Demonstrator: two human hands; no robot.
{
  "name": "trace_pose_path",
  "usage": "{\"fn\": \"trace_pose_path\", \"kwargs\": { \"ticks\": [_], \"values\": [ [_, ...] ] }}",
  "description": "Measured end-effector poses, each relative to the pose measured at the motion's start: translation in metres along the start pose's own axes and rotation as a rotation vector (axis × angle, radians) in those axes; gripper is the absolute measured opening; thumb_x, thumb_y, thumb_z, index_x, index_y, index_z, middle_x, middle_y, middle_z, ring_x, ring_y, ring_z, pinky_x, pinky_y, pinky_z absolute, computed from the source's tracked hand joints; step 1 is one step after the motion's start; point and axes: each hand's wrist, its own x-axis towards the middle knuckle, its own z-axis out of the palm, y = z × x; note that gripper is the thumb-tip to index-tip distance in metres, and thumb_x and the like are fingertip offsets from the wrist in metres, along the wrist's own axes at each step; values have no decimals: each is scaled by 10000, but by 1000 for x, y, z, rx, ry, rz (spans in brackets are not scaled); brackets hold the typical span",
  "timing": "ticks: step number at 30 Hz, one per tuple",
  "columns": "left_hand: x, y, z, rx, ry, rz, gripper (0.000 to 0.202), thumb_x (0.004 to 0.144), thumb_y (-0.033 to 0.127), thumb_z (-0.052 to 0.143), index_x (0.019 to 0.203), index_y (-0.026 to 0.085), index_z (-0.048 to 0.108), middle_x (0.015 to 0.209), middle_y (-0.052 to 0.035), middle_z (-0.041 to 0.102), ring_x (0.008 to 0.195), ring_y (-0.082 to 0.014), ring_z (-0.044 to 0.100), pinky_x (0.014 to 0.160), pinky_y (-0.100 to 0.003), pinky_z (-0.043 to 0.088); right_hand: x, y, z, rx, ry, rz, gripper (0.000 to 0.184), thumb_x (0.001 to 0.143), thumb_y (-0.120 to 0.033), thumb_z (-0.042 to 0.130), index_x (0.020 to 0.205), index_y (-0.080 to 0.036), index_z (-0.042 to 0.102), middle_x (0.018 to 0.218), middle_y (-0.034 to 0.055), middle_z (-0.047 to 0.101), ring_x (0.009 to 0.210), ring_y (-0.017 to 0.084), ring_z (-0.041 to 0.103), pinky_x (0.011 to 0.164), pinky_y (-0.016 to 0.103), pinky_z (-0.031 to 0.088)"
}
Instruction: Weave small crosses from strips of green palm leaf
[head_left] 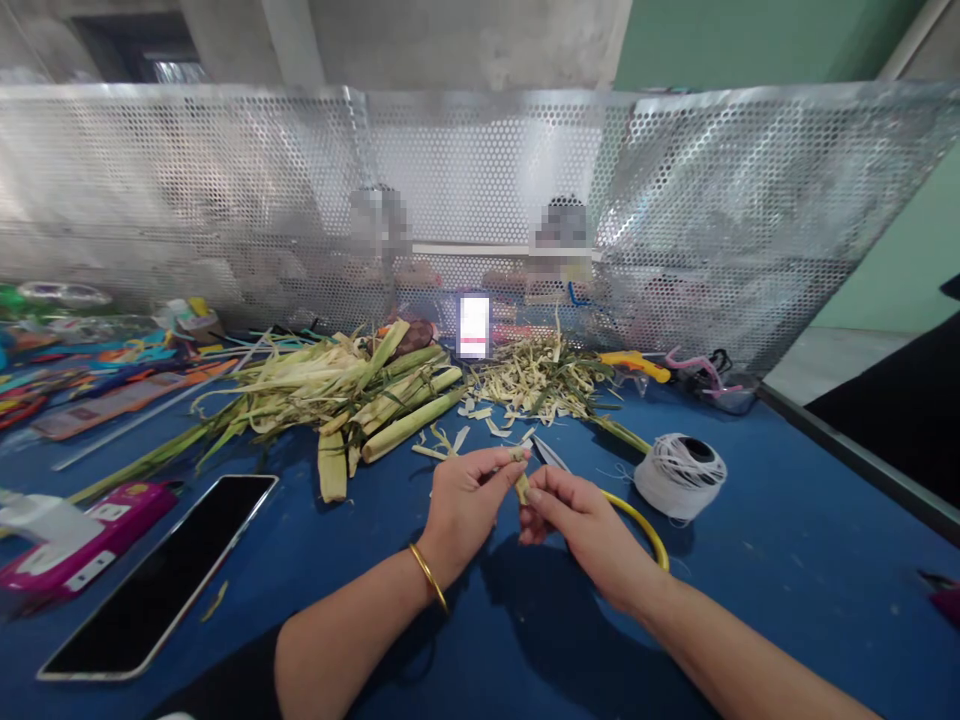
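Head view: two hands are working over the blue table (787, 530). The left hand (469, 500), wearing one gold bangle (429, 575), is pinching the top of a single leaf strip (520, 480). The right hand (577, 520) is gripping its lower end, fingers curled tight. The strip is sitting between both, near centre. One thread spool (679, 475) is lying right. Two phones are showing, one (161, 570) flat near left, one (474, 325) propped far. The stalk pile (360, 385) is sprawling far left. One yellow hoop (652, 535) is mostly hiding under the right hand.
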Motion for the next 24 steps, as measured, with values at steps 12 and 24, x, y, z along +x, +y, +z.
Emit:
{"fn": "trace_pose_path", "kwargs": {
  "ticks": [12,24],
  "values": [
    [5,0,-2,-161,-25,-84,186,739,318,642,789,164,734,562,13,598,486,-94,481,490,-210,366,2,4,-12,-413,47,-272,161,895,-316,465,884,-198,575,737,16,633,610,131,605,607,267,491],
    [0,-3,5,-408,-80,-298,259,624,337,741,763,120,725,563,20,563,426,-30,363,415,-175,249,-3,6,-11,-1110,124,-983,149,906,-186,503,937,-191,649,893,72,670,818,178,624,712,302,506]
  ]
}}
